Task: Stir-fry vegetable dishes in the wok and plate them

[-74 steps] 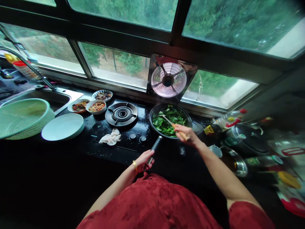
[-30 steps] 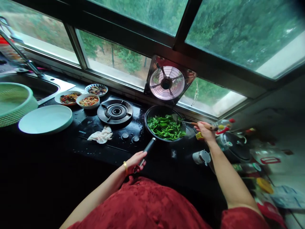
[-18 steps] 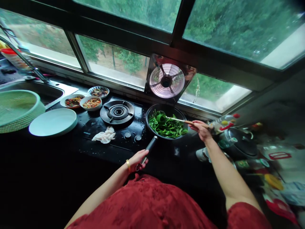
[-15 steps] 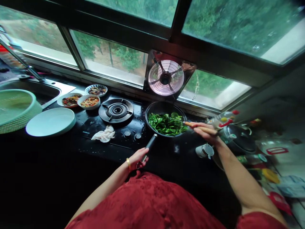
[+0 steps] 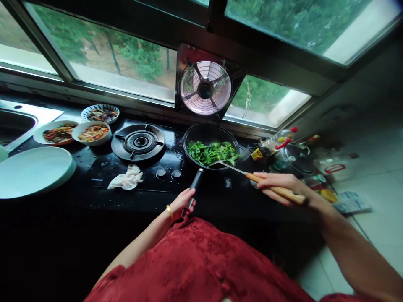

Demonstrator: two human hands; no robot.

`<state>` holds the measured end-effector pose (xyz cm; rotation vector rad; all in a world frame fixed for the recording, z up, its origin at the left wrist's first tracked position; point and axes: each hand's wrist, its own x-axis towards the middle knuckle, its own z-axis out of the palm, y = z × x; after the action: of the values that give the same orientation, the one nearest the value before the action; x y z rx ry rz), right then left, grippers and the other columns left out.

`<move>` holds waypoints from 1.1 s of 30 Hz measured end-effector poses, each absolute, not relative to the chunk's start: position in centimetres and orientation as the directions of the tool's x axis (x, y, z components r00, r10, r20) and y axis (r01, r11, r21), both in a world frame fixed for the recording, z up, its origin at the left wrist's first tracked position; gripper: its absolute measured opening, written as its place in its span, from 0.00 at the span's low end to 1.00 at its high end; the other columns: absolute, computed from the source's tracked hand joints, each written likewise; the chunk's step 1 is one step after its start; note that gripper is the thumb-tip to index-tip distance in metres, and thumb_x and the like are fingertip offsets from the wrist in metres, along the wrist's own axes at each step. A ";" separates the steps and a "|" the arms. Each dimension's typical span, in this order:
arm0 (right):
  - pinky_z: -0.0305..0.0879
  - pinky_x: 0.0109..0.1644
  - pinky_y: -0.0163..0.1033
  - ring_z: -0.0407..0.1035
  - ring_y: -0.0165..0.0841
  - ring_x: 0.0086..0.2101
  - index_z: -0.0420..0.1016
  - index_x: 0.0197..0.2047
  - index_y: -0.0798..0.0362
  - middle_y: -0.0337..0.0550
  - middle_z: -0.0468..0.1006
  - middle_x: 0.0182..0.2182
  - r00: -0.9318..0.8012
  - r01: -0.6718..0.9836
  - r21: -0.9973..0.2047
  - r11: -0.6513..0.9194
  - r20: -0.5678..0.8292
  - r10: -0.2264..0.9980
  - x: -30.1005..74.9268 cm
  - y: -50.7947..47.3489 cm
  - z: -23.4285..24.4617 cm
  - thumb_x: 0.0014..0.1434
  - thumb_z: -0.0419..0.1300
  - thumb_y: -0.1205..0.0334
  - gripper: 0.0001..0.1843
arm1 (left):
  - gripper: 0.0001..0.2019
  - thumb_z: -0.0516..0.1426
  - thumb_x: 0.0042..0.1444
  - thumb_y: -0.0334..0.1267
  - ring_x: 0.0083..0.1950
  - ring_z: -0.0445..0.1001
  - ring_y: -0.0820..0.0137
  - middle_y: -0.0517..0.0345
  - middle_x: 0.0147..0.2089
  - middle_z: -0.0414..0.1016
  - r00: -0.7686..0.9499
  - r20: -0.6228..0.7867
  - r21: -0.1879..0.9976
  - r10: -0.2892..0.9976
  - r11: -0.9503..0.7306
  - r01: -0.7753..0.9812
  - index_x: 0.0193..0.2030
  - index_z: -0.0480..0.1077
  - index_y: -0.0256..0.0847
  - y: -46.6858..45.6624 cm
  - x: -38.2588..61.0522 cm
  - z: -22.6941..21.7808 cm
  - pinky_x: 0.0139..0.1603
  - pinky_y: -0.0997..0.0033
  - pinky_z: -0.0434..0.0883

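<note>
Frying pan [image 5: 209, 131] holds leafy greens [image 5: 210, 153]; left hand [image 5: 185, 202] closed round pan handle [image 5: 196, 181] at seven o'clock; right hand [image 5: 281, 186] loosely closed on spatula [image 5: 235, 169] (wooden grip), blade at greens' near edge; toward nine o'clock, three dishes [image 5: 94, 141] of mixed food; spatula shaft, earlier crossing rim near three o'clock, now crosses nearer five.

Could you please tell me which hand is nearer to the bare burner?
Left: the left hand is front-right of the burner; the right hand is farther right, past the pan.
</note>
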<state>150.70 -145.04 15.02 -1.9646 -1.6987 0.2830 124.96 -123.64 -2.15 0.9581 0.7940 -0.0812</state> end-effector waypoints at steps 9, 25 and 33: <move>0.75 0.53 0.46 0.77 0.40 0.44 0.80 0.40 0.48 0.42 0.82 0.42 0.325 0.869 -0.484 -0.105 0.397 0.858 151.5 -139.7 18.8 0.58 0.62 0.58 0.09 | 0.28 0.53 0.57 0.64 0.17 0.68 0.75 0.62 0.24 0.70 0.739 -0.653 0.658 0.166 0.606 0.446 0.49 0.61 0.41 -122.8 124.8 -2.5 0.15 0.82 0.57; 0.74 0.47 0.38 0.77 0.38 0.42 0.81 0.36 0.49 0.39 0.82 0.41 -0.024 0.884 -0.467 -0.011 -0.068 0.997 157.1 -136.9 19.8 0.50 0.63 0.59 0.09 | 0.21 0.49 0.67 0.40 0.26 0.75 0.72 0.55 0.31 0.74 0.362 -0.748 0.616 0.557 0.785 0.064 0.65 0.59 0.37 -121.6 114.1 -8.1 0.25 0.77 0.71; 0.74 0.42 0.35 0.77 0.33 0.40 0.81 0.38 0.52 0.39 0.82 0.40 -0.123 0.818 -0.568 0.098 -0.007 0.992 161.6 -137.4 24.7 0.53 0.62 0.52 0.14 | 0.20 0.52 0.65 0.36 0.26 0.75 0.73 0.55 0.31 0.74 0.142 -0.773 0.623 0.618 0.782 -0.010 0.62 0.62 0.35 -128.0 114.2 -10.2 0.25 0.77 0.71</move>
<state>161.62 -137.36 24.68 -1.7746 -2.0044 0.6303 114.19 -128.01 -10.21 0.5451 1.3671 0.4871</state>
